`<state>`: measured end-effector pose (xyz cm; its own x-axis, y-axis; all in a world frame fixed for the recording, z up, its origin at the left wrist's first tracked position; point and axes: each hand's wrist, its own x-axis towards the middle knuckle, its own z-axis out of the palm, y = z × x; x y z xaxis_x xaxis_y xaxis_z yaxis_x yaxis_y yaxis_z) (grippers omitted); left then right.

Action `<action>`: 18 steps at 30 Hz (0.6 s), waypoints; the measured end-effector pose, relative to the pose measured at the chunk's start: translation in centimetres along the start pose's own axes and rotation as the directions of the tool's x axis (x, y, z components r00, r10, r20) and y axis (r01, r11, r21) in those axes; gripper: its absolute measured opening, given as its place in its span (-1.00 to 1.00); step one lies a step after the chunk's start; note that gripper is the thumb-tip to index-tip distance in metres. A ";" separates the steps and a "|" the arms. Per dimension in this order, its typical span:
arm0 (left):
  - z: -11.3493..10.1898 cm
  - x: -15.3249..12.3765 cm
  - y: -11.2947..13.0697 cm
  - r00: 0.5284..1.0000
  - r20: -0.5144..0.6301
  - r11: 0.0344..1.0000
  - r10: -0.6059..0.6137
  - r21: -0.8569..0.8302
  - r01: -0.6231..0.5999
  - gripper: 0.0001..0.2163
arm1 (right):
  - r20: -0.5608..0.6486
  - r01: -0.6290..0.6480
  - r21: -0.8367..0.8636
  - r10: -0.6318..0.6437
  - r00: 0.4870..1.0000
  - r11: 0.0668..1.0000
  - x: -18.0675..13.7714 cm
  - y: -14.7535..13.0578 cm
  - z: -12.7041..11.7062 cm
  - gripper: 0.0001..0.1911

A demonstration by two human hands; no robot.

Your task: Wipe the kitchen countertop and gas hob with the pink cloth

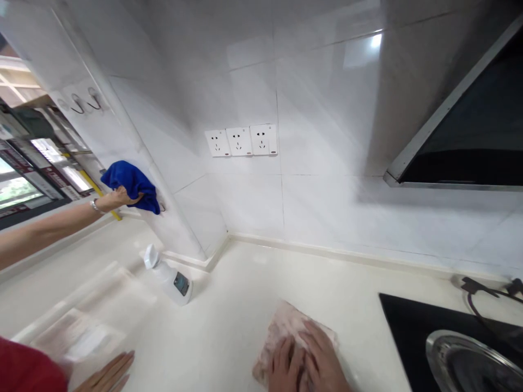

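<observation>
Currently, pinkish cloth spread on near part of white desk, left of black hob. One corner points far, toward tiled wall; left edge slants near-left to far-right; full long axis hidden under hands. Left hand and right hand rest on top, fingers outstretched, slightly apart. White spray bottle farther left.

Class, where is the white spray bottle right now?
In the head view, the spray bottle is left of centre on the pale counter, beside the projecting wall and left of the pinkish cloth.
</observation>
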<state>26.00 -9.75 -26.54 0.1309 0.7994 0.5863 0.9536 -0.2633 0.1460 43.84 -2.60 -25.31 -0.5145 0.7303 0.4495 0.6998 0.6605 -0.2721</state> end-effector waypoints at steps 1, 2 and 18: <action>0.1 0.2 0.5 0.999 0.006 0.999 -0.034 0.019 0.033 -0.59 | -0.054 -0.038 -0.038 0.036 0.998 0.999 -0.8 1.0 -0.2 -0.55; 0.0 0.3 0.9 0.997 0.007 0.996 -0.076 0.038 0.075 -0.57 | -0.097 -0.076 -0.084 0.068 0.993 0.994 -1.6 1.9 -0.4 -0.56; 0.6 3.8 1.9 0.956 0.170 0.971 -0.238 0.078 0.228 -0.45 | -0.166 -0.275 -0.269 0.237 0.957 0.923 -6.4 5.3 0.5 -0.31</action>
<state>28.43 -6.90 -24.47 -0.0559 0.9190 0.3903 0.9765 -0.0312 0.2132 50.59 -3.68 -29.99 -0.2446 0.8264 0.5071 0.9208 0.3619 -0.1456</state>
